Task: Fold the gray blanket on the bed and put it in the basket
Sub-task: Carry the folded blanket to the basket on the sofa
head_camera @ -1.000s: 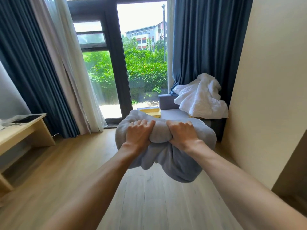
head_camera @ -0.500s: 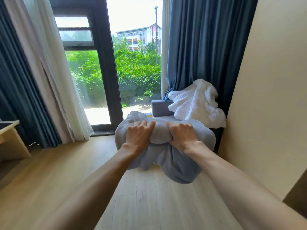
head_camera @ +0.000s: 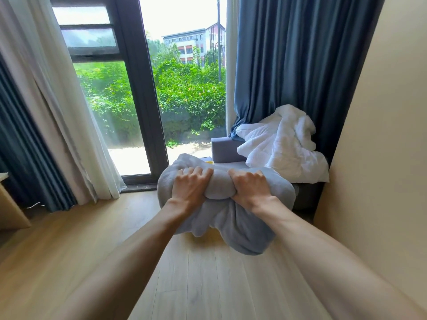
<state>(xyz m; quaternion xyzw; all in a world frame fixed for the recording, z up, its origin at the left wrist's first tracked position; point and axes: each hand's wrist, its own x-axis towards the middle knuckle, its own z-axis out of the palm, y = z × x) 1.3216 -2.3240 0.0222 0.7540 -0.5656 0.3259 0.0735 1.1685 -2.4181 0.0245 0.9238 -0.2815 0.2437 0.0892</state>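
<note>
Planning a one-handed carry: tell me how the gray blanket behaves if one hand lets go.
Floppy, probably: the gray blanket sags in loose lobes below the left hand and right hand, so a freed side would likely droop and unfold. Soft, seemingly: both grips dent the bundle. Likely light for its bulk: it is held out at arm's length.
</note>
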